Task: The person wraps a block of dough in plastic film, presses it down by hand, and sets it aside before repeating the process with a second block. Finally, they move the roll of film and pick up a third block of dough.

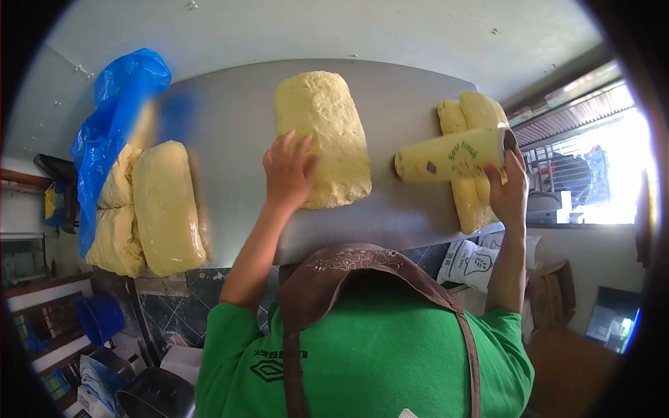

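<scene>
A thick slab of pale yellow dough lies on the metal table in the middle of the head view. My left hand rests on its lower left side, fingers spread. On the right, my right hand grips the end of a printed roll of film, whose other end points left towards the slab. The roll is held above wrapped dough pieces at the table's right end and hides part of them.
Several dough blocks lie at the left end, partly under a blue plastic sheet. Below the table's right side are white printed sacks and a cardboard box. A blue bucket stands lower left.
</scene>
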The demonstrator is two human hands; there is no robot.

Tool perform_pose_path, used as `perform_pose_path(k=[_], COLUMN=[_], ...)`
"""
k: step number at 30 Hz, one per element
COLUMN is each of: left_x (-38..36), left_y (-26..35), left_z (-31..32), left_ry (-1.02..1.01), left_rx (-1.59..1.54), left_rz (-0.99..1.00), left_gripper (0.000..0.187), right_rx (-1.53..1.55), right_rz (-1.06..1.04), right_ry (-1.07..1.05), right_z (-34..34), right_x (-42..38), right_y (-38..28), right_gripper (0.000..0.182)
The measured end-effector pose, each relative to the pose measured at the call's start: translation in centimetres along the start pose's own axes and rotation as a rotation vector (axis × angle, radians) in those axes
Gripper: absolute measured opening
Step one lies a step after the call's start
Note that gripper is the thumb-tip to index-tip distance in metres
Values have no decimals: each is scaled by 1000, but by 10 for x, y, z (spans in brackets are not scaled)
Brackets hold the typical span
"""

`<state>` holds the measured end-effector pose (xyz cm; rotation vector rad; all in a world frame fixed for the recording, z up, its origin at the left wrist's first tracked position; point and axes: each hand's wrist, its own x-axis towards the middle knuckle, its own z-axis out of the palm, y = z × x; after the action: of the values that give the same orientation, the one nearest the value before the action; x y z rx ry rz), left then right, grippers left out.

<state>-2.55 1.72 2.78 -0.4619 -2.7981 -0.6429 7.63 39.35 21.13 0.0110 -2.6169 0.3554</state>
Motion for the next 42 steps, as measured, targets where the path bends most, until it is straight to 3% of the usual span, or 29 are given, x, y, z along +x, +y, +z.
perform_pose_path(k=[2,4,8,11,15,18,21,22,25,28,31,32,34,36,39,42], left_x=[-20,-26,-21,-40,-103,-144,-158,-154,-157,-149,-139,-141,-138,-141,-139,-133], left_y=[33,41,22,12,-10,-25,-31,-27,-36,-32,-44,-43,-38,-40,-39,-37], left_z=[6,25,32,1,-73,-72,-39,-43,-57,-55,-53,-56,-73,-82,-83,-87], left_ry=[26,-68,-202,19,-585,-606,-170,-113,-412,-289,-125,-59,-141,-195,-232,-241], left_rx=[177,173,51,-534,-646,-785,-738,-601,-818,-1118,-1190,-1287,-1227,-1128,-1026,-1046], left_rz=[149,80,106,-124,-510,-429,-98,-79,-497,-851,-1047,-974,-824,-712,-641,-692], left_gripper=[44,50,53,52,58,54,50,46,43,37,36,40,40,40,39,39], right_rx=[126,370,675,824,1007,1133,1318,1379,1407,1225,1143,779,74,74,698,535], right_rz=[202,402,535,609,968,1158,1271,1305,1284,1104,1011,811,371,-99,-340,-469], right_ry=[-51,-110,-118,-166,-245,-474,-692,-748,-791,-819,-903,-870,-745,-194,-493,-441], right_z=[-17,-28,-28,-8,60,106,115,111,105,119,137,136,121,121,145,168], right_x=[-26,-54,-93,-120,-154,-160,-149,-143,-133,-133,-122,-119,-97,-87,-83,-87], right_y=[3,16,26,39,35,27,2,-3,-4,-3,-8,-12,-42,-68,-126,-177], right_gripper=[24,31,42,47,41,39,40,41,39,37,35,31,24,16,22,25])
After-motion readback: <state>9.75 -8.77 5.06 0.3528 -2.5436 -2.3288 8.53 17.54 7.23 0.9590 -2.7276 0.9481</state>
